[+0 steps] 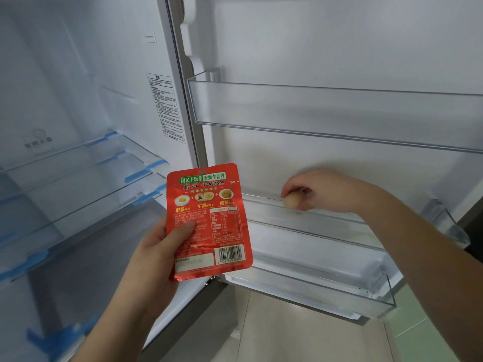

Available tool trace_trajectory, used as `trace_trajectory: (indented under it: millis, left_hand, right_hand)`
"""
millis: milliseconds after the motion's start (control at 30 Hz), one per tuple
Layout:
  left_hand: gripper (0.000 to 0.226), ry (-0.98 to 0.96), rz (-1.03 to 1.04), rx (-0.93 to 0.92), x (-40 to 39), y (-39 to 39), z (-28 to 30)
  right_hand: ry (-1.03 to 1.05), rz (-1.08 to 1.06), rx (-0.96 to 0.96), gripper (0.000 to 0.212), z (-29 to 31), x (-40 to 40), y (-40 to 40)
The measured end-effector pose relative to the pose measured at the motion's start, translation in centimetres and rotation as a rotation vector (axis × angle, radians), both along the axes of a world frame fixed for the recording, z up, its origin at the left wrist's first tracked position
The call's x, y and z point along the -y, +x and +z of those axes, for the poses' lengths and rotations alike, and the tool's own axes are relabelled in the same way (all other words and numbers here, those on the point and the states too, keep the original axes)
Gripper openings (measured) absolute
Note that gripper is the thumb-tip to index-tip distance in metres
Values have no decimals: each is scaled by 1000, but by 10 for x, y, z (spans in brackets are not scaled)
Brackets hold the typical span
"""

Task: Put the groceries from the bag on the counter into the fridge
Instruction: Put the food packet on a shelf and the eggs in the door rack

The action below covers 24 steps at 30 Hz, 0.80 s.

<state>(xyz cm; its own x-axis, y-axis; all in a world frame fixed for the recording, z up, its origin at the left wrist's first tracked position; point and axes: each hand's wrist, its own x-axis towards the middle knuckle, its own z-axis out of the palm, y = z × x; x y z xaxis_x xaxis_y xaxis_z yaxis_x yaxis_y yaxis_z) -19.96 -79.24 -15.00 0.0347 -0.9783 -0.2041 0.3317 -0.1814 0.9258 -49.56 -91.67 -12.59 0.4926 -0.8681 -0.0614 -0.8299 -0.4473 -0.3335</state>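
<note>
Glossy red foil pouch point(209, 220), clear plastic door bins point(326, 111), glass shelves point(78, 184) w/ blue tape.

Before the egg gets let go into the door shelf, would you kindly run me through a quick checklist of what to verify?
1. Right hand grips the egg: ok.
2. Egg is over the middle door shelf: ok.
3. Egg already rests on the shelf floor: cannot tell.
4. Shelf has an egg holder to stop rolling: cannot tell.
5. Left hand holds the red packet firmly, thumb on its face: ok.
6. Fridge door open, upper door shelf clear of the arm: ok.
</note>
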Motion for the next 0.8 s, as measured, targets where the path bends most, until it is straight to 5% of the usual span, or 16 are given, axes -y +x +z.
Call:
trace_trajectory:
  millis: [800]
  left_hand:
    - [22, -12, 99, 45, -21, -12, -7]
  right_hand:
    - [8, 57, 224, 26, -2, 0, -4]
